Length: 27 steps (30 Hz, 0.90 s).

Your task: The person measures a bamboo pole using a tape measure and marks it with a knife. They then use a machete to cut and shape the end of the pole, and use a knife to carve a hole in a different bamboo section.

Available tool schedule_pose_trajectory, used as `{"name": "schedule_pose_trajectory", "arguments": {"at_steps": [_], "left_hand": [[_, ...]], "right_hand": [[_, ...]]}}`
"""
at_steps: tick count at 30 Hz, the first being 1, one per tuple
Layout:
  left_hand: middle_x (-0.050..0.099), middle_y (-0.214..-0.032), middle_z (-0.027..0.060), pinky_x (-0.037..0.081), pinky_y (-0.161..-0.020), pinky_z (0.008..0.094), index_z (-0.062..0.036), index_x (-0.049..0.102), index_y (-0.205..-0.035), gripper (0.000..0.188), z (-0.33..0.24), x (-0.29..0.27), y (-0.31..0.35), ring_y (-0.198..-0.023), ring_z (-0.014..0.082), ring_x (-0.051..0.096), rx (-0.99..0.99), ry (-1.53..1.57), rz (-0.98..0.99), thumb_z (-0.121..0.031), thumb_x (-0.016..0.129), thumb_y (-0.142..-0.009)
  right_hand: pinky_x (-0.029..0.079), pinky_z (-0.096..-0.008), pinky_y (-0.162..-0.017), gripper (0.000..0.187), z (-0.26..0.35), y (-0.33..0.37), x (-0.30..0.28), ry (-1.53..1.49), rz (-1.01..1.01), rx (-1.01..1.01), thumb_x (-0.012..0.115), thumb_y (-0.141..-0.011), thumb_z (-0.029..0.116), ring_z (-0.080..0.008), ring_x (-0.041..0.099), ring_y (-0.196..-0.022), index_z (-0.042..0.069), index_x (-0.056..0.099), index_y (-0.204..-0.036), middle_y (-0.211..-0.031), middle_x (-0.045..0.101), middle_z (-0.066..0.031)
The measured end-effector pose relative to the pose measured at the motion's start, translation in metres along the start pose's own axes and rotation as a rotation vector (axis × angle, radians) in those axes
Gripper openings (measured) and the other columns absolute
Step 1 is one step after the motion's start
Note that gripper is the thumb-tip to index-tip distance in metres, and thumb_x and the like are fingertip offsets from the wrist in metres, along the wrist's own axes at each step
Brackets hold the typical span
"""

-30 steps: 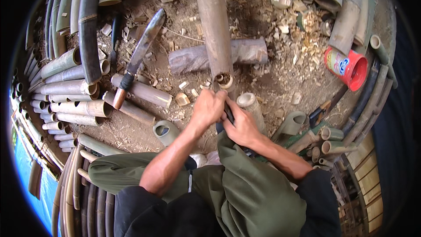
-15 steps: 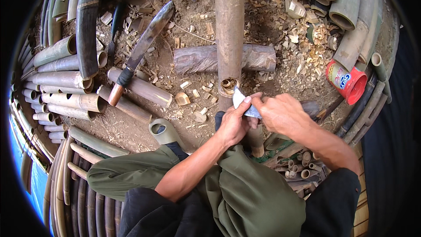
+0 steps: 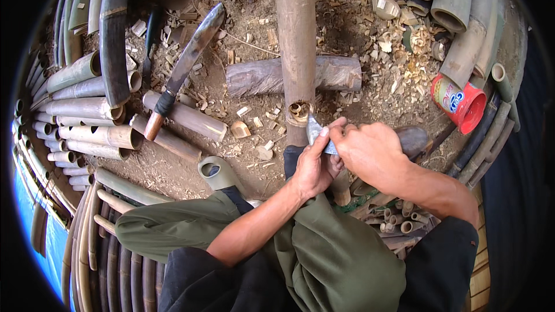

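A knife with a short pointed blade (image 3: 314,129) is gripped in my right hand (image 3: 370,153), whose fingers are wrapped round it. My left hand (image 3: 315,167) is closed near the blade's base, its thumb against the metal. The blade's tip is at the edge of a cut hole (image 3: 299,112) in a bamboo pole (image 3: 298,34). Curled shavings sit inside this hole. Past my right hand shows a dark rounded end (image 3: 413,140); whether it belongs to the knife I cannot tell. The pole lies across a short log (image 3: 254,77).
On the left, a machete (image 3: 193,52) rests on cut bamboo pieces (image 3: 185,117). Bamboo tubes are stacked at left (image 3: 98,136) and upper right (image 3: 451,8). A red container (image 3: 471,107) lies tipped at right. Wood chips (image 3: 399,63) litter the dirt.
The blade has tilted and looks greyer, less brightly lit, with its tip still beside the hole. Both hands keep their hold. The whole view has shifted slightly.
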<state>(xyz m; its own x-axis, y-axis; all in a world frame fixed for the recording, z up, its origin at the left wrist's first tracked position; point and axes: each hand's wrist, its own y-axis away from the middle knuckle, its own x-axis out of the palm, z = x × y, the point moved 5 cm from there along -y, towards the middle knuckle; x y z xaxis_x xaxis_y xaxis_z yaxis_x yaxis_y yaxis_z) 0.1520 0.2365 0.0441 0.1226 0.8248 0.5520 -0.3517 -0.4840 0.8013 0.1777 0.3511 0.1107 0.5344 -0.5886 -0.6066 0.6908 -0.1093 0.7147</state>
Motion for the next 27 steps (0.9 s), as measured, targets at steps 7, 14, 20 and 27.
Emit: {"name": "schedule_pose_trajectory", "arguments": {"at_steps": [7,14,20,27], "left_hand": [[0.056,-0.085,-0.0084,0.042,-0.062,0.0198,-0.0130,0.045,-0.145,0.053,-0.001,-0.006,-0.006,-0.066,0.0023,0.047,0.023,-0.013,0.084,-0.044,0.048,-0.103],[0.053,-0.064,0.0003,0.041,-0.054,0.0274,-0.0001,0.064,-0.123,0.040,-0.019,-0.026,0.007,-0.056,0.0114,0.047,0.131,-0.318,-0.193,-0.032,0.054,-0.102],[0.054,-0.061,-0.0009,0.037,-0.045,0.0249,0.0013,0.067,-0.121,0.041,-0.044,-0.016,0.050,-0.050,0.0073,0.045,0.161,-0.816,-0.351,-0.032,0.051,-0.102],[0.054,-0.067,0.0016,0.038,-0.057,0.0273,-0.0005,0.059,-0.130,0.047,-0.010,-0.012,0.006,-0.061,0.0125,0.049,0.029,-0.088,-0.067,-0.038,0.051,-0.102]], "right_hand": [[0.055,-0.0355,-0.057,0.043,0.000,-0.004,0.006,-0.040,0.020,0.045,0.066,-0.082,0.022,-0.0239,0.072,-0.067,-0.007,0.058,-0.113,-0.073,0.070,-0.0124],[0.057,-0.0435,-0.061,0.044,0.005,-0.009,0.027,-0.405,0.074,0.114,0.068,-0.080,0.014,-0.0368,0.070,-0.070,-0.007,0.054,-0.117,-0.075,0.069,-0.0193],[0.053,-0.0483,-0.058,0.046,0.040,0.009,0.052,-0.813,-0.260,0.126,0.068,-0.078,0.011,-0.0425,0.067,-0.070,0.000,0.051,-0.119,-0.084,0.067,-0.0236],[0.056,-0.0419,-0.060,0.034,-0.001,-0.011,-0.004,-0.343,0.085,-0.027,0.066,-0.083,0.018,-0.0342,0.071,-0.068,-0.009,0.060,-0.101,-0.078,0.069,-0.0197]]}}
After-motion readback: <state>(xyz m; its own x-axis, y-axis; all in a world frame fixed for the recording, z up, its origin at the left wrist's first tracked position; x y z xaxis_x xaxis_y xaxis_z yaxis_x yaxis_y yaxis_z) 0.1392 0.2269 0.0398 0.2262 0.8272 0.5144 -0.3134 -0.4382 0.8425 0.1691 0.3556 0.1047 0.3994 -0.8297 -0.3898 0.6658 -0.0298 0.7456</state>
